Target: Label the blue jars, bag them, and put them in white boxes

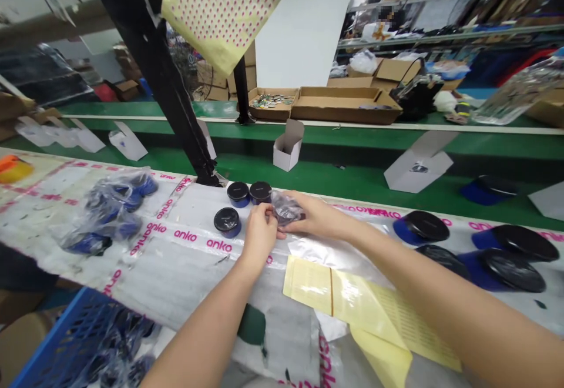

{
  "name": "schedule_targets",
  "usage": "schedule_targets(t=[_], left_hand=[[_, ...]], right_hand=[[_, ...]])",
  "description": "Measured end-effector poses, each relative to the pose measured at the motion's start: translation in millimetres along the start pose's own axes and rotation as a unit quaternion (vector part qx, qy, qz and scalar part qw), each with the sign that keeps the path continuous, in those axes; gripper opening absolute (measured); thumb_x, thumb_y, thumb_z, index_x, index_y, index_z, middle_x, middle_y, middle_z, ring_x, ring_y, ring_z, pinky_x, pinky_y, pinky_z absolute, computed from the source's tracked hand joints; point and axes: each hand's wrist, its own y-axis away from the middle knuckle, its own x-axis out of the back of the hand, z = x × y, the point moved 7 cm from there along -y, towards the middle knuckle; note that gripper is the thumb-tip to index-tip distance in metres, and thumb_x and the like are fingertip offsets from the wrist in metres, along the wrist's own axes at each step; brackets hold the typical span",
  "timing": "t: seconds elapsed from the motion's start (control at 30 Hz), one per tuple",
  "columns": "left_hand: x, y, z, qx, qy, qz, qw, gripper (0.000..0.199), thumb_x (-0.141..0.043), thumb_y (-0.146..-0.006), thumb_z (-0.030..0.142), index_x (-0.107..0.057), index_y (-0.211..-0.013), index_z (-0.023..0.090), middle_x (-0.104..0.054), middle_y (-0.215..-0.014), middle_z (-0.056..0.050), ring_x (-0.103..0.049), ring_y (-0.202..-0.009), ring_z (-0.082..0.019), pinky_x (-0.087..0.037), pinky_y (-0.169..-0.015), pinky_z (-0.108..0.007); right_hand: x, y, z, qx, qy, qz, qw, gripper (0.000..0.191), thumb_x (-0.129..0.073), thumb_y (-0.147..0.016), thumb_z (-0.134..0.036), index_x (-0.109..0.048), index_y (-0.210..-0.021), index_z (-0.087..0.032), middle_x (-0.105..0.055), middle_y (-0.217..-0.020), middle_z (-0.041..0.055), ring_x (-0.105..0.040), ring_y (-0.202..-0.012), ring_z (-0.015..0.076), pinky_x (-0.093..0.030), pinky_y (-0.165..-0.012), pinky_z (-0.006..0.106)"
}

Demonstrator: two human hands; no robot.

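Centre left of the frame: the desk [180, 264] offers an open lane between the bagged blue items [112, 206] and the single black-lidded jar [227, 222]. Just left of the left hand [259, 226], two black-lidded jars [238, 194] stand close together and restrict passage toward the green belt [352, 173]. The belt itself gives a gap between the middle white box [287, 150] and the larger white box [416, 164] at right. Upper left: the black post [163, 76] slants across the approach. Top centre: the dotted yellow sheet [224, 17] hangs low. Right edge: clustered blue jars [506, 270] obstruct the desk beyond the right forearm [423, 285].
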Motion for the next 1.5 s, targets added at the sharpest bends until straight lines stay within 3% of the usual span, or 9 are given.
schedule_targets(t=[0.1,0.23,0.43,0.6,0.73,0.93,1.1,1.3,1.5], left_hand=[[0.0,1.6,4.3,-0.012,-0.038,-0.030,0.999,0.009,-0.054,-0.087,0.008,-0.059,-0.091,0.014,-0.062,-0.092,-0.003,-0.060,-0.042,-0.005,-0.050,-0.042,-0.017],[-0.7,16.1,19.1,-0.027,-0.063,-0.080,0.994,0.016,-0.047,-0.098,0.024,-0.058,-0.089,0.017,-0.060,-0.070,0.001,-0.064,-0.048,-0.012,-0.054,-0.050,-0.023],[-2.7,24.2,47.1,-0.151,-0.143,-0.068,0.976,0.025,-0.069,-0.088,0.035,-0.056,-0.103,0.020,-0.061,-0.106,-0.007,-0.068,-0.090,-0.021,-0.055,-0.062,-0.026],[-5.5,1.6,55.6,-0.169,-0.160,-0.104,0.967,0.013,-0.056,-0.094,0.022,-0.057,-0.082,0.019,-0.059,-0.077,-0.001,-0.058,-0.053,-0.012,-0.047,-0.047,-0.023],[-2.1,-7.0,74.5,-0.206,-0.142,-0.088,0.964,0.015,-0.055,-0.092,0.014,-0.061,-0.079,0.019,-0.060,-0.074,0.000,-0.057,-0.054,-0.011,-0.048,-0.050,-0.023],[2.0,-1.6,86.4,-0.295,-0.049,-0.049,0.953,0.013,-0.053,-0.096,0.015,-0.065,-0.098,0.019,-0.063,-0.107,-0.006,-0.065,-0.067,-0.009,-0.057,-0.057,-0.023],[29.6,21.7,101.1,-0.432,0.005,0.082,0.898,0.015,-0.055,-0.096,0.014,-0.067,-0.102,0.020,-0.064,-0.116,-0.009,-0.066,-0.105,-0.019,-0.061,-0.075,-0.027],[-4.8,34.7,88.1,-0.436,-0.014,-0.081,0.896,0.021,-0.049,-0.095,0.009,-0.067,-0.099,0.018,-0.070,-0.102,-0.010,-0.068,-0.100,-0.020,-0.059,-0.089,-0.033],[-25.5,36.3,72.1,-0.399,-0.026,-0.170,0.901,0.024,-0.049,-0.092,0.006,-0.069,-0.102,0.016,-0.071,-0.103,-0.011,-0.069,-0.098,-0.019,-0.058,-0.087,-0.029]], right_hand=[[-5.6,3.6,-1.4,0.006,-0.083,0.046,0.995,0.062,-0.083,-0.070,-0.018,-0.060,-0.128,-0.021,-0.068,-0.129,0.0089,-0.063,-0.119,0.0286,-0.048,-0.103,0.042],[-1.6,5.4,6.9,-0.049,-0.201,0.070,0.976,0.036,-0.065,-0.090,-0.043,-0.061,-0.117,-0.019,-0.073,-0.106,0.0102,-0.070,-0.088,0.0218,-0.058,-0.073,0.035],[0.2,15.0,21.4,-0.117,-0.265,0.014,0.957,0.037,-0.063,-0.092,-0.049,-0.071,-0.089,-0.013,-0.063,-0.066,0.0062,-0.059,-0.057,0.0157,-0.053,-0.052,0.029],[14.1,17.4,25.4,-0.118,-0.202,0.081,0.969,0.057,-0.065,-0.091,-0.051,-0.060,-0.134,-0.015,-0.068,-0.102,0.0132,-0.060,-0.065,0.0166,-0.055,-0.057,0.033],[20.0,16.1,8.9,-0.070,-0.081,0.110,0.988,0.079,-0.088,-0.068,-0.046,-0.060,-0.139,-0.022,-0.056,-0.136,0.0150,-0.064,-0.096,0.0254,-0.056,-0.085,0.042],[10.1,6.3,-10.2,-0.056,0.087,0.097,0.990,0.051,-0.082,-0.073,-0.028,-0.070,-0.122,-0.022,-0.065,-0.110,0.0113,-0.065,-0.097,0.0312,-0.048,-0.082,0.040],[52.0,-22.0,-22.3,-0.051,0.110,0.044,0.992,0.025,-0.082,-0.070,-0.030,-0.075,-0.093,-0.022,-0.071,-0.078,0.0029,-0.065,-0.070,0.0216,-0.046,-0.062,0.030],[123.8,-93.7,-47.3,-0.004,0.233,0.259,0.938,0.041,-0.059,-0.092,-0.042,-0.064,-0.121,-0.014,-0.071,-0.113,0.0148,-0.065,-0.096,0.0304,-0.050,-0.080,0.038],[98.8,-151.1,-28.8,-0.017,0.325,0.238,0.915,0.037,-0.070,-0.084,-0.033,-0.068,-0.116,-0.013,-0.067,-0.121,0.0214,-0.066,-0.098,0.0344,-0.050,-0.078,0.039]])
